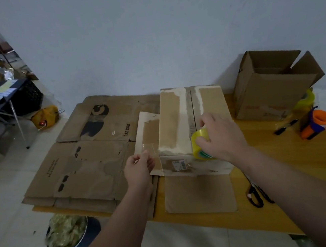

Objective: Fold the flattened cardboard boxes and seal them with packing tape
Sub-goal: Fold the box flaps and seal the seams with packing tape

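Your right hand (220, 136) grips the tape roll (198, 138) atop the box (174, 121) mid-table; left hand (138, 168) pinches the tape end (151, 148) beside it. Flat boxes (83, 159) overhang the table (288, 158) edge above a full bin (68, 233).

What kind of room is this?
Probably a packing corner in a home or storeroom: flattened cardboard boxes stacked on a yellow table, a tape roll in the right hand.

My right hand (220, 136) grips tape roll (199, 145) atop folded box (176, 117), beside centre seam. My left hand (138, 168) pinches clear tape end over left flap. Flattened boxes (83, 155) stacked left; open box (274, 84) far right; scissors (256, 196) on table (288, 158).
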`<state>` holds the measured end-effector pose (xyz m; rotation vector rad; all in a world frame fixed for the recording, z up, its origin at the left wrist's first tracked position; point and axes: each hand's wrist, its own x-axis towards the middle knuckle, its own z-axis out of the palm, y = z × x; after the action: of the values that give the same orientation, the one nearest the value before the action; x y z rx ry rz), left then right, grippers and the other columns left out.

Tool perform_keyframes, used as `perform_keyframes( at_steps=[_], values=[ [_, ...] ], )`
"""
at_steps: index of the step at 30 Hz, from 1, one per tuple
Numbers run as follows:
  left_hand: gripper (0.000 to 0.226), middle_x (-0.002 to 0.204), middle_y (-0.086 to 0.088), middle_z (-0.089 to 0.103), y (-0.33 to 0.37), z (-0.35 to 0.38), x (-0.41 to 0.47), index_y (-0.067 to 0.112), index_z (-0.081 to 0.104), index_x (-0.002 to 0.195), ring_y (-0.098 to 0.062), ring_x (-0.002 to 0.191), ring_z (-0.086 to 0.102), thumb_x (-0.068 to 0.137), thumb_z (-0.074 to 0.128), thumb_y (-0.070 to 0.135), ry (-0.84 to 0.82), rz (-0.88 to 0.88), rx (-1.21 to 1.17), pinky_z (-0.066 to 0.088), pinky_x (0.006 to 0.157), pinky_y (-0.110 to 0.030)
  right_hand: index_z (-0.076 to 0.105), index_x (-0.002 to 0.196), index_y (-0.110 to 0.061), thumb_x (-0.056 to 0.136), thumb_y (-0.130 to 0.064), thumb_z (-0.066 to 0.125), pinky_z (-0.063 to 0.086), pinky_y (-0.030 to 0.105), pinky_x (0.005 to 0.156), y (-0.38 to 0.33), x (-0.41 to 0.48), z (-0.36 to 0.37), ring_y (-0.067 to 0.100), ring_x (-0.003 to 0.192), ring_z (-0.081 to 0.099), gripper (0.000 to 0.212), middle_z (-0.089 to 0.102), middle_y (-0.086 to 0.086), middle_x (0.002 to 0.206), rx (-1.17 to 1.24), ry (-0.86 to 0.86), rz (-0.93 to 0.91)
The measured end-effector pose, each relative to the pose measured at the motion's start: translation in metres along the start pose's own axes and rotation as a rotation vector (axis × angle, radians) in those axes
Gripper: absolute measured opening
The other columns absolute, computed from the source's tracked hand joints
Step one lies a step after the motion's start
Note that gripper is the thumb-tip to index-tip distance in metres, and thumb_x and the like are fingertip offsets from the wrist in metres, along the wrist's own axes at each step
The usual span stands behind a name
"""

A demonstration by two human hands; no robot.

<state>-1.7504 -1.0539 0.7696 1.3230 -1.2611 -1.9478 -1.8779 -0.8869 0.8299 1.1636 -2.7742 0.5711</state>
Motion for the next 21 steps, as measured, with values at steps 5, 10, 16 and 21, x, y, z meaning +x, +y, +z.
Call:
perform_keyframes(
  at_steps=[5, 10, 16, 21],
  values=[
    [0.007, 0.07, -0.002, 0.066, 0.005, 0.004, -0.005, 0.008, 0.057, 0.086, -0.009, 0.064, 0.064, 0.089, 0.064, 0.009, -0.077, -0.013, -0.165, 0.055, 0.065, -0.021, 0.052, 0.112, -0.021, 0.078, -0.056, 0.068, 0.046, 0.034, 0.077, 0.025, -0.021, 0.007, 0.013, 0.096, 0.049, 0.052, 0.051, -0.005, 0.107, 0.346, 0.157, 0.264],
    [0.007, 0.067, -0.003, 0.065, 0.007, 0.009, -0.01, 0.005, 0.06, 0.084, -0.008, 0.062, 0.063, 0.09, 0.061, 0.007, -0.145, -0.044, -0.224, 0.057, 0.064, -0.018, 0.048, 0.112, -0.027, 0.071, -0.057, 0.069, 0.048, 0.021, 0.066, 0.029, -0.035, 0.021, 0.007, 0.09, 0.056, 0.055, 0.054, -0.011, 0.099, 0.762, 0.205, 0.469],
    [0.008, 0.084, -0.008, 0.066, 0.007, 0.013, -0.01, 0.006, 0.056, 0.093, -0.014, 0.076, 0.067, 0.091, 0.063, 0.01, -0.018, 0.151, 0.036, 0.055, 0.069, -0.02, 0.05, 0.1, -0.016, 0.072, -0.056, 0.075, 0.046, 0.021, 0.057, 0.033, -0.038, 0.024, 0.019, 0.086, 0.058, 0.055, 0.054, 0.0, 0.091, 0.76, 0.246, 0.461],
    [0.008, 0.095, -0.008, 0.067, 0.011, 0.008, -0.009, 0.013, 0.053, 0.087, -0.018, 0.088, 0.067, 0.094, 0.057, 0.016, 0.015, 0.224, 0.216, 0.055, 0.078, -0.031, 0.047, 0.094, -0.021, 0.072, -0.066, 0.065, 0.034, 0.03, 0.065, 0.008, -0.027, 0.007, 0.018, 0.084, 0.048, 0.054, 0.044, -0.008, 0.085, 0.29, 0.16, 0.312]
  ],
)
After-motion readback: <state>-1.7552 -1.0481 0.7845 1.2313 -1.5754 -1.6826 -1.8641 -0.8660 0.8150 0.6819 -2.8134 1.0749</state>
